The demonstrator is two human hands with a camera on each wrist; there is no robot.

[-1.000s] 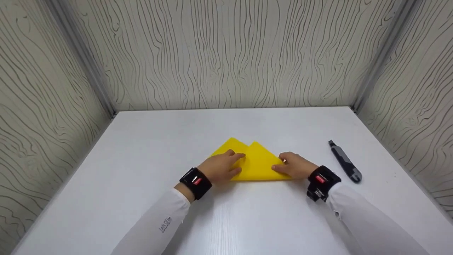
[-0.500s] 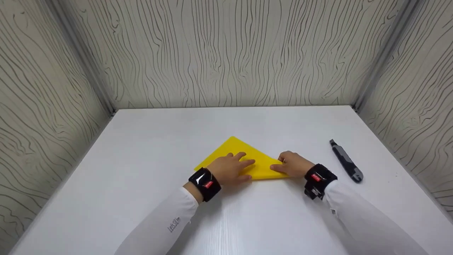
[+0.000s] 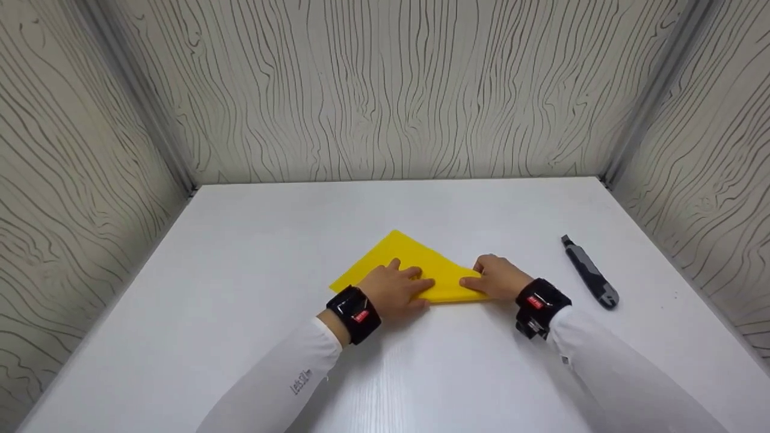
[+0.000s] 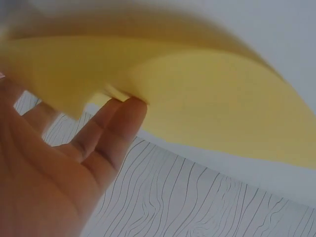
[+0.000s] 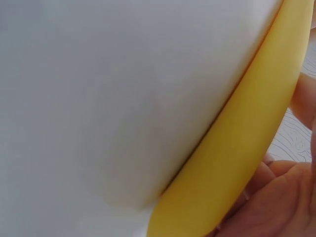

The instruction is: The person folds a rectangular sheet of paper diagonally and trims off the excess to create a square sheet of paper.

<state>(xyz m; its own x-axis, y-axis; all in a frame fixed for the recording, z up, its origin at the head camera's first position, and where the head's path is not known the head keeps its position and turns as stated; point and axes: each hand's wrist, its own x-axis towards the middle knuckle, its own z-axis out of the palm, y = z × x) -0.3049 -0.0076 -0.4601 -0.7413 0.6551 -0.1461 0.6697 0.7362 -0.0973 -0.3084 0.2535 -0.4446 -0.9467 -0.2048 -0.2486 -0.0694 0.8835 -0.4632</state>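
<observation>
A folded sheet of yellow paper (image 3: 397, 245) lies on the white table, its peak pointing away from me and its folded edge towards me. My left hand (image 3: 392, 288) rests on the middle of the sheet with its fingers spread. In the left wrist view its fingertips touch the curved yellow paper (image 4: 212, 103). At the right corner of the sheet my right hand (image 3: 502, 278) pinches the paper, thumb on top and fingers behind. The right wrist view shows the rounded fold of the yellow paper (image 5: 232, 133), partly hiding the right hand (image 5: 281, 197).
A black and grey utility knife (image 3: 591, 272) lies on the white table (image 3: 258, 240) to the right of my right hand. Panels with a wood-grain pattern (image 3: 385, 90) stand behind the table and at both sides.
The second peak of the paper, seen a second ago, no longer shows; one peak stands at the left. My left hand has moved right across the sheet. My right hand keeps the corner.
</observation>
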